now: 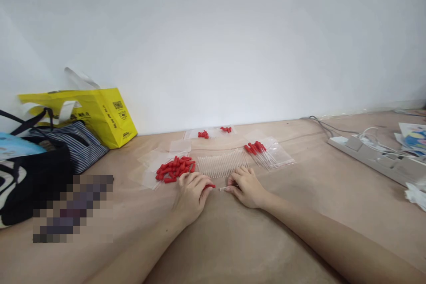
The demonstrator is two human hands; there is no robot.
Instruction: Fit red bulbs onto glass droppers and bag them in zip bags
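left hand (191, 194): fingers closed on a red rubber-like piece (209, 186), its end showing past the fingertips toward the right. right hand (248, 189): thumb and fingers pinched on a thin clear stem (222, 189), tip out toward the left.

relation: piece and stem near each other, ends facing, apart, small gap between. both long axes run roughly left-right; stem tip just right of the piece and slightly nearer the body. each item is nearest the hand gripping it.

pose: both hands low at the bench (229, 248), palms down, forearms converging from either side. row of clear stems (222, 164) just beyond the hands; pile of red pieces (175, 168) beside the left hand.
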